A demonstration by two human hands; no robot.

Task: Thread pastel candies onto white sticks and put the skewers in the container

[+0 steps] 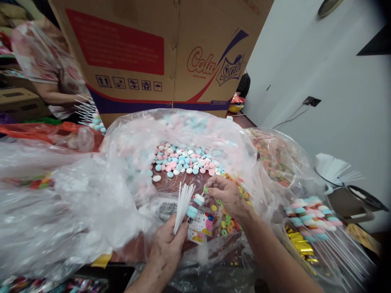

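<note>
My left hand (166,248) is closed round a bundle of white sticks (184,201) that fans upward. One stick (195,204) carries blue and white marshmallow candies. My right hand (227,195) pinches a small green ring candy (206,189) at the tip of that stick. Both hands hover over an open clear plastic bag (128,171) of pink, blue and white round candies (183,160). Loose coloured ring candies (227,221) lie under my right hand.
A large cardboard box (159,53) stands behind the bag. Finished candy skewers (314,224) lie at right beside gold wrappers (301,244) and a cup of white sticks (334,169). Another person in a floral top (45,61) sits at far left. Crumpled plastic (45,211) covers the left.
</note>
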